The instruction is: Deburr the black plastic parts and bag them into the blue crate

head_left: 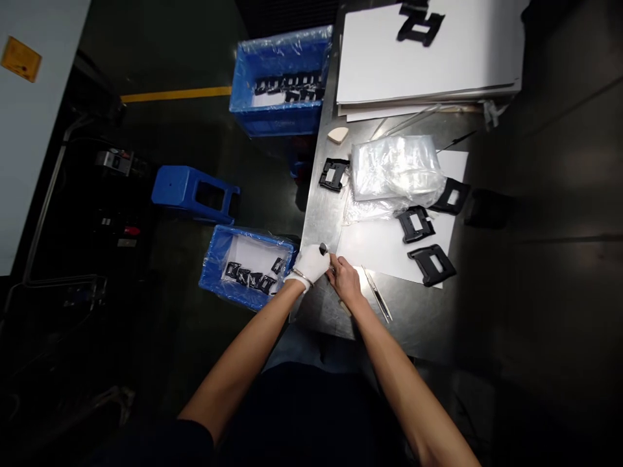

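Observation:
My left hand (311, 263), in a white glove, is closed at the table's near left edge. A small dark piece (323, 248) shows at its fingers; the rest is hidden. Close against it, my bare right hand (346, 281) has its fingers curled together, and what they hold is too small to make out. A light-coloured piece (345, 308) lies partly under my right wrist. To the right rests a slim cutter knife (378, 295). Farther up the table is a black plastic frame part (333, 175), beside a pile of clear plastic bags (394, 167).
Several black parts, one a black frame (432, 264), lie on and around a white sheet (379, 250). A stack of white sheets (428, 58) stands at the back. Blue bins (280, 120) (228, 293) holding black parts and a blue stool (170, 185) are left of the metal table (321, 220).

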The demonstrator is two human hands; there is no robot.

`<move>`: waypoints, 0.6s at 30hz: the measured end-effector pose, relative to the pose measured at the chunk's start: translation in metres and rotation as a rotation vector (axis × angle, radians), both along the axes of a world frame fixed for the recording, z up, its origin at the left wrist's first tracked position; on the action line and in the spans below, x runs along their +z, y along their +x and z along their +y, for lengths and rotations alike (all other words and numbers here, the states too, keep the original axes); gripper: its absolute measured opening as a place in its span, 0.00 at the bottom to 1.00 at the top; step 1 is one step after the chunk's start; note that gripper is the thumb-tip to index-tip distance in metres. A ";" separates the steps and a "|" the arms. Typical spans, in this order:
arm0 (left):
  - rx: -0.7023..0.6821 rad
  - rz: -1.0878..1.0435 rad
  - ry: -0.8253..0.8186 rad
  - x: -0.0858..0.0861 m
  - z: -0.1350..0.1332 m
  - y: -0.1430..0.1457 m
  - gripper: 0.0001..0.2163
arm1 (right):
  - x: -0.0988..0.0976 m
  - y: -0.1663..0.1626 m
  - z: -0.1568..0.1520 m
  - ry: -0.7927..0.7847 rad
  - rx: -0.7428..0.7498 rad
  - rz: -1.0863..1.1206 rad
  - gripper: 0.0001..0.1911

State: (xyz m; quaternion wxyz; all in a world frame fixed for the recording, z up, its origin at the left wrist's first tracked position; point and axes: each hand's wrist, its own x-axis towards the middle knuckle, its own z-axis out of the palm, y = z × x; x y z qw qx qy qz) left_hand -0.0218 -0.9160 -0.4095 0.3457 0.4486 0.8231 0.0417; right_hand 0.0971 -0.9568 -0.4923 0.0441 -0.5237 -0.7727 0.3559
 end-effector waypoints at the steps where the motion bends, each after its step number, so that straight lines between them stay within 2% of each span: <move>1: -0.016 0.027 -0.026 -0.007 0.004 0.004 0.03 | 0.001 0.000 0.000 -0.006 0.004 -0.005 0.23; 4: -0.041 0.099 -0.075 -0.017 0.011 0.010 0.06 | 0.003 0.000 0.001 -0.022 0.004 -0.016 0.23; 13: -0.114 0.205 -0.075 -0.014 -0.005 0.012 0.14 | 0.002 0.000 0.004 -0.059 -0.029 -0.004 0.27; 18: -0.104 0.176 -0.077 -0.011 0.002 0.012 0.10 | 0.002 -0.001 0.006 -0.065 -0.025 -0.017 0.26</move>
